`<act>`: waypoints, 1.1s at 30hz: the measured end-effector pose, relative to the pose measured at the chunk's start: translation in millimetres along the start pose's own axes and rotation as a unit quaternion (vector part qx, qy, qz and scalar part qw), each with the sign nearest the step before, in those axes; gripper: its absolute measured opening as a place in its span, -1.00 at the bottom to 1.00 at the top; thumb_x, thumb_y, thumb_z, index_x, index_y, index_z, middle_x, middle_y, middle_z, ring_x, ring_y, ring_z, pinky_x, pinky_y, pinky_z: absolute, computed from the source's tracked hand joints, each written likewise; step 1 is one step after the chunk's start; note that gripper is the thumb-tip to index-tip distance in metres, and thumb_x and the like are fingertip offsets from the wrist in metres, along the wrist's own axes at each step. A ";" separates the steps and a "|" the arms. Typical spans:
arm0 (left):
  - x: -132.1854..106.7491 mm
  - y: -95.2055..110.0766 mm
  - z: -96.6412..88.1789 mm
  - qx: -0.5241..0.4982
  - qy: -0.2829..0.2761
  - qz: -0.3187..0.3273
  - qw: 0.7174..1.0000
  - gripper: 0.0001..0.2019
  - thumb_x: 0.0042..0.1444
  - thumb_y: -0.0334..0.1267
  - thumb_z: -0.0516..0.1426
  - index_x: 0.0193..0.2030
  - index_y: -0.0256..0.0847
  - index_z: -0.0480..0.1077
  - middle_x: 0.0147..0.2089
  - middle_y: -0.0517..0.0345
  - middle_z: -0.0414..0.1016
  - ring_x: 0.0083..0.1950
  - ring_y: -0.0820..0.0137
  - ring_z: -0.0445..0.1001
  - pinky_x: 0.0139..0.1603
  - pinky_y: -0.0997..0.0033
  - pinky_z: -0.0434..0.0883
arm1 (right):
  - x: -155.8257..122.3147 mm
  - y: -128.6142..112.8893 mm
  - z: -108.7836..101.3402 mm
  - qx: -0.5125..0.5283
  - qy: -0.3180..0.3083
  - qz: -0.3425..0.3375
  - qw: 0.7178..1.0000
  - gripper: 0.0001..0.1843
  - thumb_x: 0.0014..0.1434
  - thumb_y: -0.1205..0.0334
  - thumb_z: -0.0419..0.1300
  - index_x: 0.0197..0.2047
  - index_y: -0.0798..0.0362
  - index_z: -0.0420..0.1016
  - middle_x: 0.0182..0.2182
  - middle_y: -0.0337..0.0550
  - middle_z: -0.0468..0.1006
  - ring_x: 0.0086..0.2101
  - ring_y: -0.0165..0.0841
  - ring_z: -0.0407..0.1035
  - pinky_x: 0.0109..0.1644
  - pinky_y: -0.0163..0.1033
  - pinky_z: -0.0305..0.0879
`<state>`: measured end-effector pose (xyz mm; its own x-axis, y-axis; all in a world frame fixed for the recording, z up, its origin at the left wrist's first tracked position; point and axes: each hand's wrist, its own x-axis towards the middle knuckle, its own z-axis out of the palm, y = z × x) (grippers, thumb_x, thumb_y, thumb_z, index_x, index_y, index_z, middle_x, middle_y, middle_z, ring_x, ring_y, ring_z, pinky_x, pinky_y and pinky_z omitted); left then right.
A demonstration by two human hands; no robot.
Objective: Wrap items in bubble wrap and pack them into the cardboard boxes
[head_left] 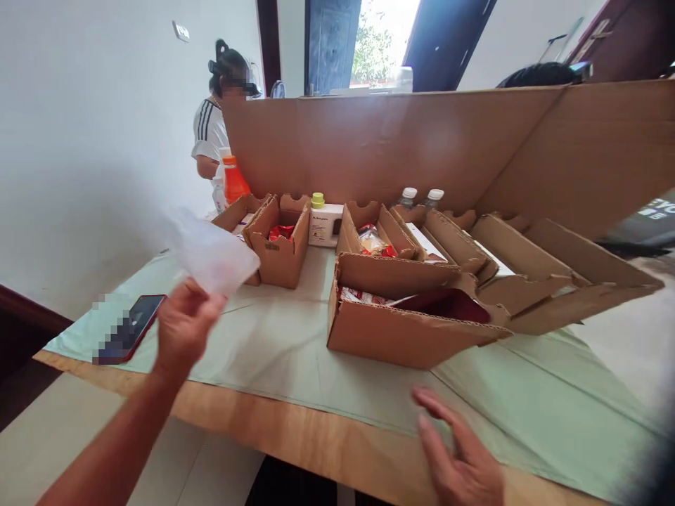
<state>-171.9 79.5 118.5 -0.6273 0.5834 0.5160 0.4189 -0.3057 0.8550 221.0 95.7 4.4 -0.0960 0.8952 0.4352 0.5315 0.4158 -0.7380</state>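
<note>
My left hand (185,325) pinches the lower edge of a thin, whitish translucent plastic bag (214,254), blurred by motion and raised over the left part of the table. A phone (138,325) in a red case lies just left of that hand. Over the table's front edge, my right hand (460,450) has thumb and fingers apart and holds nothing. Beyond it stands an open cardboard box (390,336) with a patterned packet (363,296) and a dark red item (448,303) inside.
Several narrow cardboard boxes (287,266) line the back of a table covered with pale green cloth (264,341). An orange bottle (235,181), a white carton (324,226) and clear bottles (434,198) stand among them. A tall cardboard panel (390,144) rises behind. A person (208,130) is beyond, at left.
</note>
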 end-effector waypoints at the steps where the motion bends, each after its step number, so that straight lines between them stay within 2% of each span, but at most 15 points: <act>1: -26.7 2.0 12.6 0.019 -0.036 0.003 0.999 -0.82 -0.06 -0.23 0.33 -0.40 -0.12 0.39 -0.41 0.24 0.51 -0.30 0.32 0.53 -0.11 0.23 0.52 | -3.8 -10.5 3.0 0.045 -0.058 0.008 0.997 -0.68 0.33 0.04 0.21 0.10 -0.09 0.55 0.01 -0.03 0.66 -0.04 -0.13 0.58 0.11 -0.01 0.51; 2: -53.4 2.5 25.1 0.048 -0.104 0.023 0.993 -0.84 -0.05 -0.27 0.33 -0.46 -0.10 0.41 -0.45 0.23 0.50 -0.33 0.30 0.53 -0.12 0.23 0.53 | -6.5 -19.4 5.6 0.097 -0.112 0.026 0.989 -0.60 0.32 0.00 0.23 0.18 -0.10 0.50 0.04 -0.01 0.65 -0.05 -0.15 0.59 0.06 -0.05 0.54; 3: -79.4 1.7 36.6 0.101 -0.197 0.085 0.971 -0.86 0.03 -0.31 0.28 -0.48 -0.08 0.41 -0.42 0.17 0.54 -0.27 0.27 0.57 -0.07 0.20 0.54 | -8.1 -26.0 7.6 0.154 -0.152 0.051 0.975 -0.49 0.31 -0.07 0.23 0.26 -0.09 0.44 0.10 0.03 0.62 -0.01 -0.14 0.58 0.05 -0.06 0.54; 5: -126.6 -2.5 54.0 0.162 -0.366 0.173 0.900 -0.89 0.11 -0.39 0.20 -0.39 -0.09 0.45 -0.10 0.00 0.65 0.04 0.14 0.60 0.16 0.03 0.49 | -8.5 -30.0 8.1 0.262 -0.176 0.124 0.941 -0.29 0.30 -0.24 0.17 0.37 -0.04 0.29 0.21 0.13 0.53 0.10 -0.08 0.52 0.07 -0.02 0.53; 6: -146.4 -5.6 58.8 0.178 -0.433 0.200 0.861 -0.92 0.12 -0.39 0.19 -0.30 -0.11 0.48 0.09 -0.08 0.62 0.19 0.07 0.54 0.27 -0.08 0.43 | -8.3 -27.7 6.4 0.300 -0.168 0.166 0.924 -0.22 0.29 -0.30 0.13 0.39 -0.01 0.23 0.23 0.17 0.50 0.14 -0.06 0.49 0.09 0.00 0.52; 8: -175.4 -12.5 60.7 0.178 -0.522 0.210 0.807 -0.79 0.11 -0.31 0.25 -0.09 -0.14 0.49 0.33 -0.18 0.46 0.37 -0.03 0.41 0.39 -0.24 0.29 | -8.3 -18.5 -0.3 0.326 -0.144 0.254 0.899 -0.14 0.26 -0.37 0.10 0.42 0.02 0.16 0.23 0.22 0.49 0.16 -0.05 0.47 0.13 0.05 0.48; 9: -183.9 -16.1 58.3 0.173 -0.545 0.207 0.794 -0.71 0.11 -0.25 0.28 0.00 -0.14 0.48 0.36 -0.18 0.42 0.39 -0.04 0.38 0.42 -0.26 0.25 | -8.7 -13.5 -4.1 0.318 -0.138 0.289 0.892 -0.10 0.25 -0.37 0.13 0.43 0.04 0.12 0.23 0.24 0.49 0.14 -0.06 0.49 0.14 0.06 0.47; 11: -188.8 -23.3 49.9 0.167 -0.537 0.199 0.803 -0.65 0.17 -0.19 0.26 0.10 -0.10 0.46 0.35 -0.13 0.44 0.40 0.01 0.38 0.44 -0.21 0.24 | -10.0 -6.5 -9.3 0.278 -0.141 0.323 0.893 -0.04 0.19 -0.30 0.23 0.46 0.06 0.06 0.22 0.26 0.48 0.05 -0.09 0.54 0.11 0.05 0.48; 15: -162.5 -41.3 33.7 0.237 -0.373 0.160 0.883 -0.74 0.26 -0.19 0.14 0.05 -0.06 0.50 0.25 -0.12 0.52 0.32 0.01 0.44 0.35 -0.14 0.34 | -11.0 -7.0 -5.7 0.148 -0.147 0.270 0.940 -0.08 0.15 -0.05 0.33 0.46 0.08 0.11 0.13 0.20 0.53 -0.12 -0.19 0.54 0.06 0.01 0.48; 17: -143.3 -52.7 28.6 0.288 -0.311 0.127 0.897 -0.71 0.24 -0.10 0.12 0.03 -0.10 0.52 0.22 -0.18 0.52 0.26 -0.06 0.46 0.29 -0.18 0.36 | -10.5 -8.8 -2.1 0.098 -0.144 0.245 0.954 -0.14 0.17 -0.02 0.31 0.44 0.08 0.16 0.10 0.17 0.54 -0.15 -0.20 0.53 0.02 0.00 0.48; 18: -134.9 -58.4 26.5 0.307 -0.300 0.109 0.896 -0.66 0.22 -0.06 0.11 0.04 -0.12 0.51 0.21 -0.19 0.53 0.23 -0.07 0.47 0.27 -0.18 0.38 | -10.2 -8.6 -1.1 0.088 -0.142 0.242 0.956 -0.17 0.19 -0.03 0.29 0.44 0.08 0.19 0.09 0.16 0.55 -0.14 -0.19 0.52 -0.01 -0.01 0.48; 22: -117.7 -74.2 20.8 0.349 -0.360 0.053 0.864 -0.53 0.18 0.03 0.09 0.11 -0.20 0.48 0.11 -0.15 0.58 0.14 -0.03 0.50 0.18 -0.11 0.43 | -8.2 0.2 -0.4 0.091 -0.129 0.225 0.962 -0.32 0.19 -0.03 0.28 0.30 0.08 0.39 -0.01 0.09 0.61 -0.08 -0.16 0.53 -0.02 -0.07 0.49; 26: -119.1 -72.7 19.2 0.373 -0.382 0.042 0.845 -0.53 0.18 0.01 0.06 0.09 -0.22 0.49 -0.09 -0.08 0.63 -0.03 0.01 0.53 0.06 -0.10 0.46 | -1.1 1.4 3.8 0.078 -0.090 0.140 0.983 -0.63 0.19 0.21 0.24 0.07 0.02 0.57 -0.16 -0.06 0.65 -0.13 -0.22 0.53 0.04 -0.07 0.46; 30: -118.6 -50.4 9.2 0.314 -0.350 0.025 0.883 -0.64 0.21 -0.01 0.10 0.03 -0.14 0.50 -0.26 0.11 0.57 -0.20 0.18 0.54 -0.11 0.12 0.51 | 10.4 -20.6 -5.0 0.088 -0.019 0.020 0.996 -0.54 0.28 0.34 0.19 0.23 -0.07 0.45 -0.22 -0.19 0.62 -0.16 -0.30 0.51 0.12 -0.07 0.41; 33: -115.4 -28.1 -7.2 0.223 -0.353 0.065 0.907 -0.87 0.26 -0.10 0.16 -0.17 -0.05 0.47 -0.22 0.17 0.57 -0.10 0.26 0.57 -0.06 0.27 0.52 | 12.9 -34.3 -27.6 0.130 -0.043 -0.038 0.990 -0.62 0.31 0.41 0.19 0.13 -0.12 0.51 -0.24 -0.23 0.59 -0.18 -0.34 0.49 0.02 -0.18 0.44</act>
<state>-116.0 15.3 35.3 -0.0435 0.9482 0.3147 0.7813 -0.1641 0.6023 224.7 88.5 49.6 -0.2050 0.8659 0.4562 0.2861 0.4988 -0.8182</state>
